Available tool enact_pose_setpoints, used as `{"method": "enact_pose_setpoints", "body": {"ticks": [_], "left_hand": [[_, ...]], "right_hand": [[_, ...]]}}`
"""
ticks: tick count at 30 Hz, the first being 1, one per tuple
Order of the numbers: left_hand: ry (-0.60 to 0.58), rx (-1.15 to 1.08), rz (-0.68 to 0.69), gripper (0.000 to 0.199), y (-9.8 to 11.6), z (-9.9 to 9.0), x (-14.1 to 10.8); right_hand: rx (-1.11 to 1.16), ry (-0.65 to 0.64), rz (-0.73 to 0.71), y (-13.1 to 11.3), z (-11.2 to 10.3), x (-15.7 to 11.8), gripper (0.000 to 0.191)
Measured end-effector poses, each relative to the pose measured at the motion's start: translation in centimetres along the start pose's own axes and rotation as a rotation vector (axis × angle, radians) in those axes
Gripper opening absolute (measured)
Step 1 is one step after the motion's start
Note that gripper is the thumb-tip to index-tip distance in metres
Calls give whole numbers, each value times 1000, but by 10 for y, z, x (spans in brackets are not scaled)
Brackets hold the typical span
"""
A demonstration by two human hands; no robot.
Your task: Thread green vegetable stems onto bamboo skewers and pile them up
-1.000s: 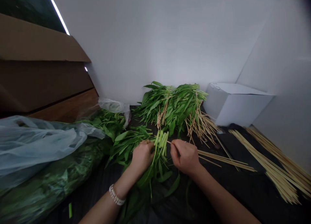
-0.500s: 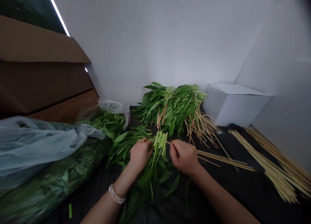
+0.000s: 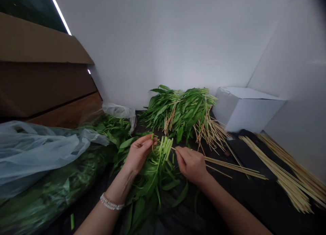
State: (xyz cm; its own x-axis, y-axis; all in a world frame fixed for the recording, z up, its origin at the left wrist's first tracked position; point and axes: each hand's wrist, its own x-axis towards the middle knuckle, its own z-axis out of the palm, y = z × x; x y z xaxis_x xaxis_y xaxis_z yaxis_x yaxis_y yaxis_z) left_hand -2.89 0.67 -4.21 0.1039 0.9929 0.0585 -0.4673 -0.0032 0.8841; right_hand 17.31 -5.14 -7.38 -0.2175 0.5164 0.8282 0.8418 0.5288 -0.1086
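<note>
My right hand (image 3: 192, 165) is closed around a thin bamboo skewer (image 3: 173, 148) that points left. A row of cut green stems (image 3: 166, 148) sits side by side on that skewer, their long leaves (image 3: 150, 180) hanging down toward me. My left hand (image 3: 139, 151), just left of the row, pinches one leafy green stem (image 3: 152, 136) between thumb and fingertips near the skewer's left end. Whether that stem touches the skewer tip I cannot tell.
Behind lies a pile of skewered leafy greens (image 3: 183, 109) with skewer ends sticking out. Loose skewers (image 3: 236, 167) and a bigger bundle (image 3: 280, 175) lie right, near a white box (image 3: 249, 107). Plastic bags of greens (image 3: 51, 160) and a cardboard box (image 3: 43, 82) stand left.
My left hand has drawn back from the row of stems and turned, now showing a pinched stem at its fingertips. My right hand has stayed almost in place with the skewer.
</note>
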Motion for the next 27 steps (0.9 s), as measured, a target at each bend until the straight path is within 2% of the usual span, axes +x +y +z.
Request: {"method": "enact_pose_setpoints", "body": {"ticks": [6,15,22,27], "left_hand": [[-12,-31,-82,31,-3,4,-3],[-1,21,-87,29,-9,2,-4],[-43,31,-73,30,-11,3,-4],[-2,-17,-87,28,-10,3,-3]], "right_hand": [[-9,7,-21,1,2,-1,22],[-48,-6,-33,0,0,0,24],[-44,-8,-26,0,0,0,24],[-34,-7,-33,0,0,0,24]]}}
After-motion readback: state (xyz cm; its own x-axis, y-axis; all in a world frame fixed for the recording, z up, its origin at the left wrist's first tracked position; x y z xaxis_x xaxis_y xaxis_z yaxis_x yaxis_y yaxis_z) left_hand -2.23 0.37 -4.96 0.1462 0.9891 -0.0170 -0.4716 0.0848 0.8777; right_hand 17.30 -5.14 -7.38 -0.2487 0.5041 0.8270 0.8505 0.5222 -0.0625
